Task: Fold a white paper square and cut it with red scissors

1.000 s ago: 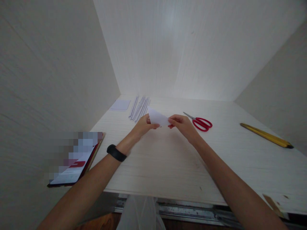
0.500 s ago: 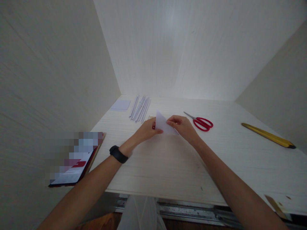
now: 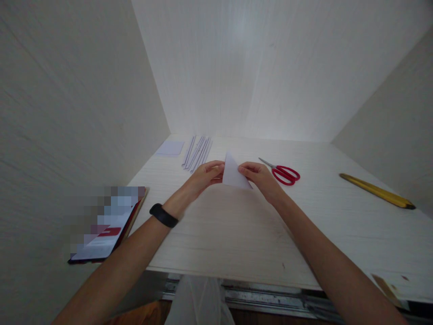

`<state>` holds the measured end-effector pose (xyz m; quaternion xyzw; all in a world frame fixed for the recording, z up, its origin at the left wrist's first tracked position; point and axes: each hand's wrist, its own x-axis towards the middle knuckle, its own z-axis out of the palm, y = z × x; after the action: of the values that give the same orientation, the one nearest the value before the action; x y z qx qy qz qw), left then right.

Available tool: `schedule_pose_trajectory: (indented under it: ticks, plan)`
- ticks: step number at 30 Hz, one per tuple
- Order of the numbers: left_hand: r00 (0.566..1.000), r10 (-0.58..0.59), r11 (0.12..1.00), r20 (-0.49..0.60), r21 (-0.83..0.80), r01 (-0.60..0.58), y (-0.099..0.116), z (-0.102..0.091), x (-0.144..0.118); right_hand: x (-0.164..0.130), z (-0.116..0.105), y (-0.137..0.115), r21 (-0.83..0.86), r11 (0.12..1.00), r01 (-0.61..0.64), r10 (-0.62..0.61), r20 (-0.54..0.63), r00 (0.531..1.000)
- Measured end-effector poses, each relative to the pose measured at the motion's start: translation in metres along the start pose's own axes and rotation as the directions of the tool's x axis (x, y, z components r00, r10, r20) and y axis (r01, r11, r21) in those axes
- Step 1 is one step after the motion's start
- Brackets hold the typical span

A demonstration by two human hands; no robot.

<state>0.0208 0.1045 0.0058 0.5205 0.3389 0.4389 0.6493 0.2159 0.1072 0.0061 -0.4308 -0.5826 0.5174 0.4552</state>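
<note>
I see both hands over the counter: my left hand and right hand each have a narrow grip pinching the white folded paper between them, just above the surface (red scissors lie just right; paper strips behind).

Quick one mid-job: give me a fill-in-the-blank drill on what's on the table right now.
1. Both hands hold a folded white ____ between them.
2. The scissors have ____ handles.
3. The left hand has a black ____ on its wrist.
4. The yellow ruler lies to the ____ of the scissors.

Missing: paper; red; band; right
</note>
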Motion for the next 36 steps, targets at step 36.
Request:
schedule_pose_trajectory:
  ticks: [36]
  plan:
    - [0.982,0.030,0.994,-0.187,0.107,-0.010,0.002,0.005,-0.001,-0.006,0.007,-0.005,-0.143,0.990,0.007,0.016,0.155,0.988]
